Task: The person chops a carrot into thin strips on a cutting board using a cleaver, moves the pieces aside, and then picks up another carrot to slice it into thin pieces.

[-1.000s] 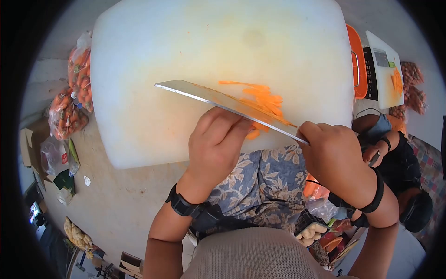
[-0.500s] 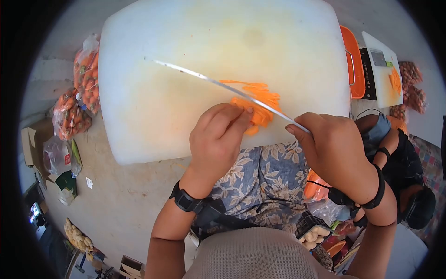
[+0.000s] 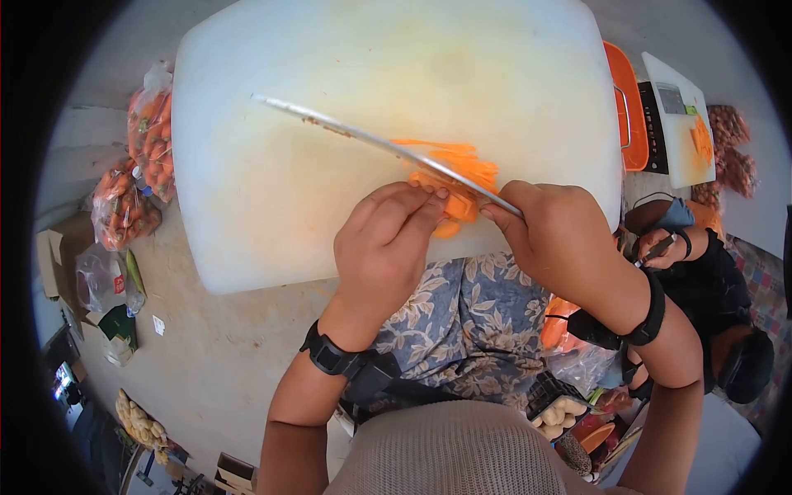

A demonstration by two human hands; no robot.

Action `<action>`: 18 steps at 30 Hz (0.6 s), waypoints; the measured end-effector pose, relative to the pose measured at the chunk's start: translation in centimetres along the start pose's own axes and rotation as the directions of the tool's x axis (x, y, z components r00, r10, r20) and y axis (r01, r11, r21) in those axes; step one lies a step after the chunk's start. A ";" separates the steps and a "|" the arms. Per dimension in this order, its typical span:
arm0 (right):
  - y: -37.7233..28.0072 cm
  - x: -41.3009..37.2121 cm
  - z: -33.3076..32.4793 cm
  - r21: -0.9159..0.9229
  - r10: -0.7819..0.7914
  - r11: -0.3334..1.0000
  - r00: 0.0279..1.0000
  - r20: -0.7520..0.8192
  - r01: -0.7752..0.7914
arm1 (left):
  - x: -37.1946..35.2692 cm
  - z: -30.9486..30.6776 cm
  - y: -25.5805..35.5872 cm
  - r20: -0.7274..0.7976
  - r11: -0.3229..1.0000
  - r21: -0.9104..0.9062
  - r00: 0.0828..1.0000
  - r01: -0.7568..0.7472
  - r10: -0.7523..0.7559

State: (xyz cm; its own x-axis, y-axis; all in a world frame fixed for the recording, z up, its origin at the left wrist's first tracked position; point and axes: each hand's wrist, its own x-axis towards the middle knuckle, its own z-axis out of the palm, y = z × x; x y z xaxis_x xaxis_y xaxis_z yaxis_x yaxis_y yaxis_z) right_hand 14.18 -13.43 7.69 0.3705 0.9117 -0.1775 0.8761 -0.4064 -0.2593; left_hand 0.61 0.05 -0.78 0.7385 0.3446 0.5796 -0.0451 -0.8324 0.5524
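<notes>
My right hand (image 3: 549,227) is closed around the handle end of a long knife (image 3: 363,136). The blade slants across the white cutting board (image 3: 289,190), its tip toward the far left. It lies over a pile of cut carrot (image 3: 454,154), with thin strips on the far side. Closed fingertips of my left hand (image 3: 384,227) press on carrot slices (image 3: 458,206) on the near side, close beside the blade. Part of the carrot is hidden under the knife and my fingers.
Bags of carrots (image 3: 150,140) stand left of the board. An orange basin (image 3: 631,107) sits at its right edge. Farther right are another board (image 3: 676,124) with carrot strips and a co-worker, whose hand (image 3: 662,247) holds a dark-handled tool.
My right hand has moved left and slightly away from me, and the knife blade has tilted, showing more of its side. My left hand stays nearly in place. The co-worker's hand has come into view.
</notes>
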 end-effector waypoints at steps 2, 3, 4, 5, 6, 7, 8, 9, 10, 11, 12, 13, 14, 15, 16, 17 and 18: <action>0.2 -0.1 0.0 0.105 0.043 0.994 0.999 -0.030 -0.040 | -0.4 0.5 -0.1 -0.027 1.000 0.019 1.000 -0.007 0.007; 0.1 -0.3 -0.3 0.103 0.037 0.994 0.999 -0.029 -0.034 | -0.4 0.5 -0.2 -0.031 1.000 0.023 1.000 -0.003 0.004; -0.3 -0.7 -1.0 0.082 0.058 0.995 0.998 -0.028 -0.055 | -0.4 0.5 -0.2 -0.044 0.999 0.039 0.999 -0.021 0.023; -0.7 -1.0 -1.6 0.061 0.080 0.995 0.996 -0.026 -0.079 | -0.3 0.5 -0.3 -0.054 0.998 0.055 0.998 -0.040 0.043; -0.9 -1.3 -2.0 0.062 0.081 0.995 0.996 -0.024 -0.080 | -0.3 0.3 -0.1 -0.053 0.998 0.054 0.998 -0.038 0.041; -1.0 -1.7 -2.5 0.037 0.074 0.997 0.997 0.021 -0.075 | -0.3 -0.1 0.1 -0.016 0.999 0.037 1.000 -0.002 0.003; -1.0 -1.9 -2.7 0.014 0.069 0.997 0.995 0.066 -0.070 | -0.2 -0.3 0.2 0.023 0.999 0.020 0.999 0.035 -0.035; -0.9 -1.9 -2.6 0.014 0.072 0.997 0.995 0.070 -0.073 | -0.1 -0.3 0.2 0.026 0.999 0.016 0.999 0.037 -0.038; -0.7 -2.0 -2.5 -0.014 0.058 0.998 0.995 0.086 -0.057 | 0.0 -0.4 0.3 0.025 0.999 0.029 0.999 0.031 -0.032; -0.6 -2.0 -2.3 -0.041 0.044 0.998 0.994 0.104 -0.040 | -0.1 -0.4 0.3 0.024 0.999 0.041 0.999 0.026 -0.027; -0.6 -1.8 -2.1 -0.038 0.046 0.998 0.993 0.112 -0.042 | -0.1 -0.4 0.3 0.029 0.999 0.039 0.999 0.033 -0.034; -0.7 -1.6 -1.9 -0.035 0.039 0.999 0.994 0.103 -0.035 | -0.1 -0.5 0.3 0.033 0.998 0.028 0.998 0.051 -0.052; -0.8 -1.4 -1.8 -0.034 0.031 0.999 0.995 0.091 -0.028 | -0.1 -0.5 0.4 0.034 0.998 0.018 0.997 0.068 -0.069; -0.9 -1.3 -1.6 -0.034 0.031 0.999 0.995 0.093 -0.028 | -0.1 -0.6 0.3 0.034 0.997 0.017 0.997 0.070 -0.070; -1.0 -1.2 -1.3 -0.036 0.026 0.999 0.995 0.099 -0.023 | -0.1 -0.6 0.3 0.035 0.997 0.024 0.997 0.071 -0.072; -1.1 -1.3 -1.2 -0.039 0.023 0.999 0.994 0.104 -0.019 | -0.2 -0.6 0.3 0.035 0.997 0.030 0.997 0.070 -0.071; -1.3 -1.2 -1.2 -0.044 0.025 0.999 0.995 0.099 -0.021 | -0.2 -0.6 0.3 0.031 0.998 0.028 0.997 0.065 -0.065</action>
State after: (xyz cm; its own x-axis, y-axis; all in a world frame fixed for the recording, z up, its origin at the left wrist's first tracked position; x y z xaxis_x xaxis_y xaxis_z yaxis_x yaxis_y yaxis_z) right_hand 12.98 -13.97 9.38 0.3602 0.8907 -0.2774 0.8807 -0.4227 -0.2137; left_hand 0.07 0.00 -0.36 0.7604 0.3846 0.5233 0.0212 -0.8200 0.5719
